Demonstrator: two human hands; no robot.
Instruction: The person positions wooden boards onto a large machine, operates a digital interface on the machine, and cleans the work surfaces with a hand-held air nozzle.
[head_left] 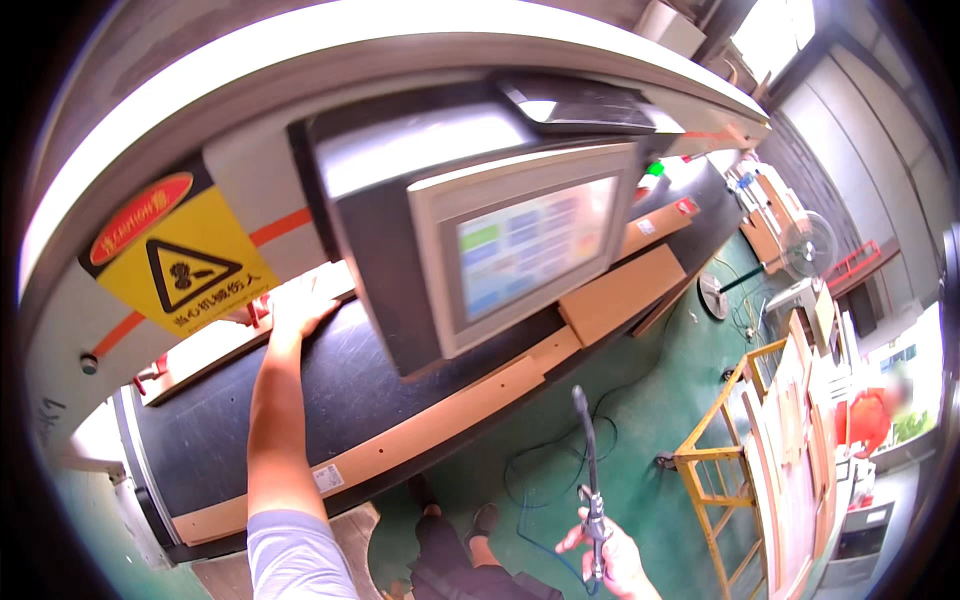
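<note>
Head view: left hand (298, 312) lies flat w/ fingers together, palm down, on the pale board (215, 345) at the far edge of the black conveyor belt (330, 400), just below the machine hood. Arm stretched out over the belt. Right hand (612, 560) low in frame, fingers wrapped tight around the grip of a metal air blow gun (590, 480); nozzle points up, blue hose (540, 500) trails over the green floor (650, 400). Above belt: touchscreen panel (530, 245) in grey housing, yellow warning sticker (190, 268) left of it. Long wood strips (450, 425) along belt's near edge. Yellow rack (740, 440) w/ boards to the right.
</note>
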